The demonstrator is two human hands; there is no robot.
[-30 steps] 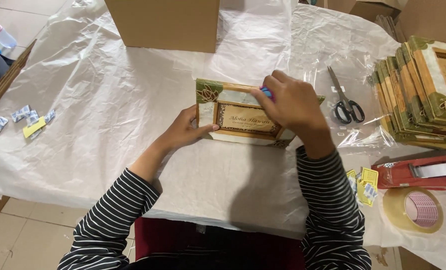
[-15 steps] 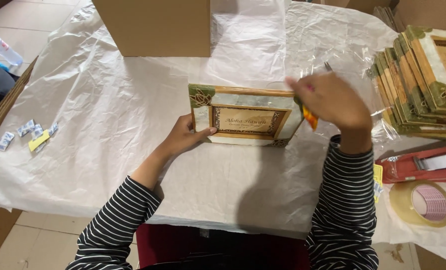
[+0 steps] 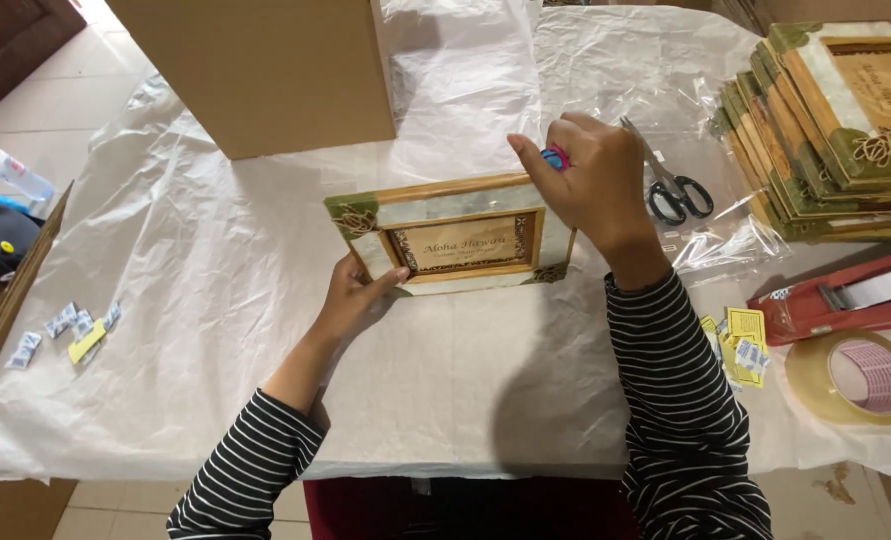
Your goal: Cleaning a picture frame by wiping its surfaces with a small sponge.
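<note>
**A frame held at the middle of the desk**

The left hand (image 3: 360, 295) grips the lower left corner of a rectangular wooden picture frame with green corners and a pale shell-like border (image 3: 452, 235), fingers clamped on its edge; the frame lies near the middle of the desk (image 3: 215, 250), which is covered in crinkled white sheeting; the right hand (image 3: 590, 180) hovers just above the frame's upper right corner, fingers pinched together on a small blue and pink object (image 3: 555, 158) too small to tell apart further; both arms wear black-and-white striped sleeves.

Beyond the frame stands a plain brown cardboard box (image 3: 265, 70); to the right of the right hand lies a pair of black-handled scissors (image 3: 670, 185) on clear plastic film; further right sits a stack of matching wooden frames (image 3: 835, 130); near the desk's right edge rest a red tape dispenser (image 3: 840, 295), a roll of clear tape (image 3: 855, 377) and a few small yellow and white packets (image 3: 740, 345); more such small packets (image 3: 65, 335) lie well apart at the left edge.
</note>
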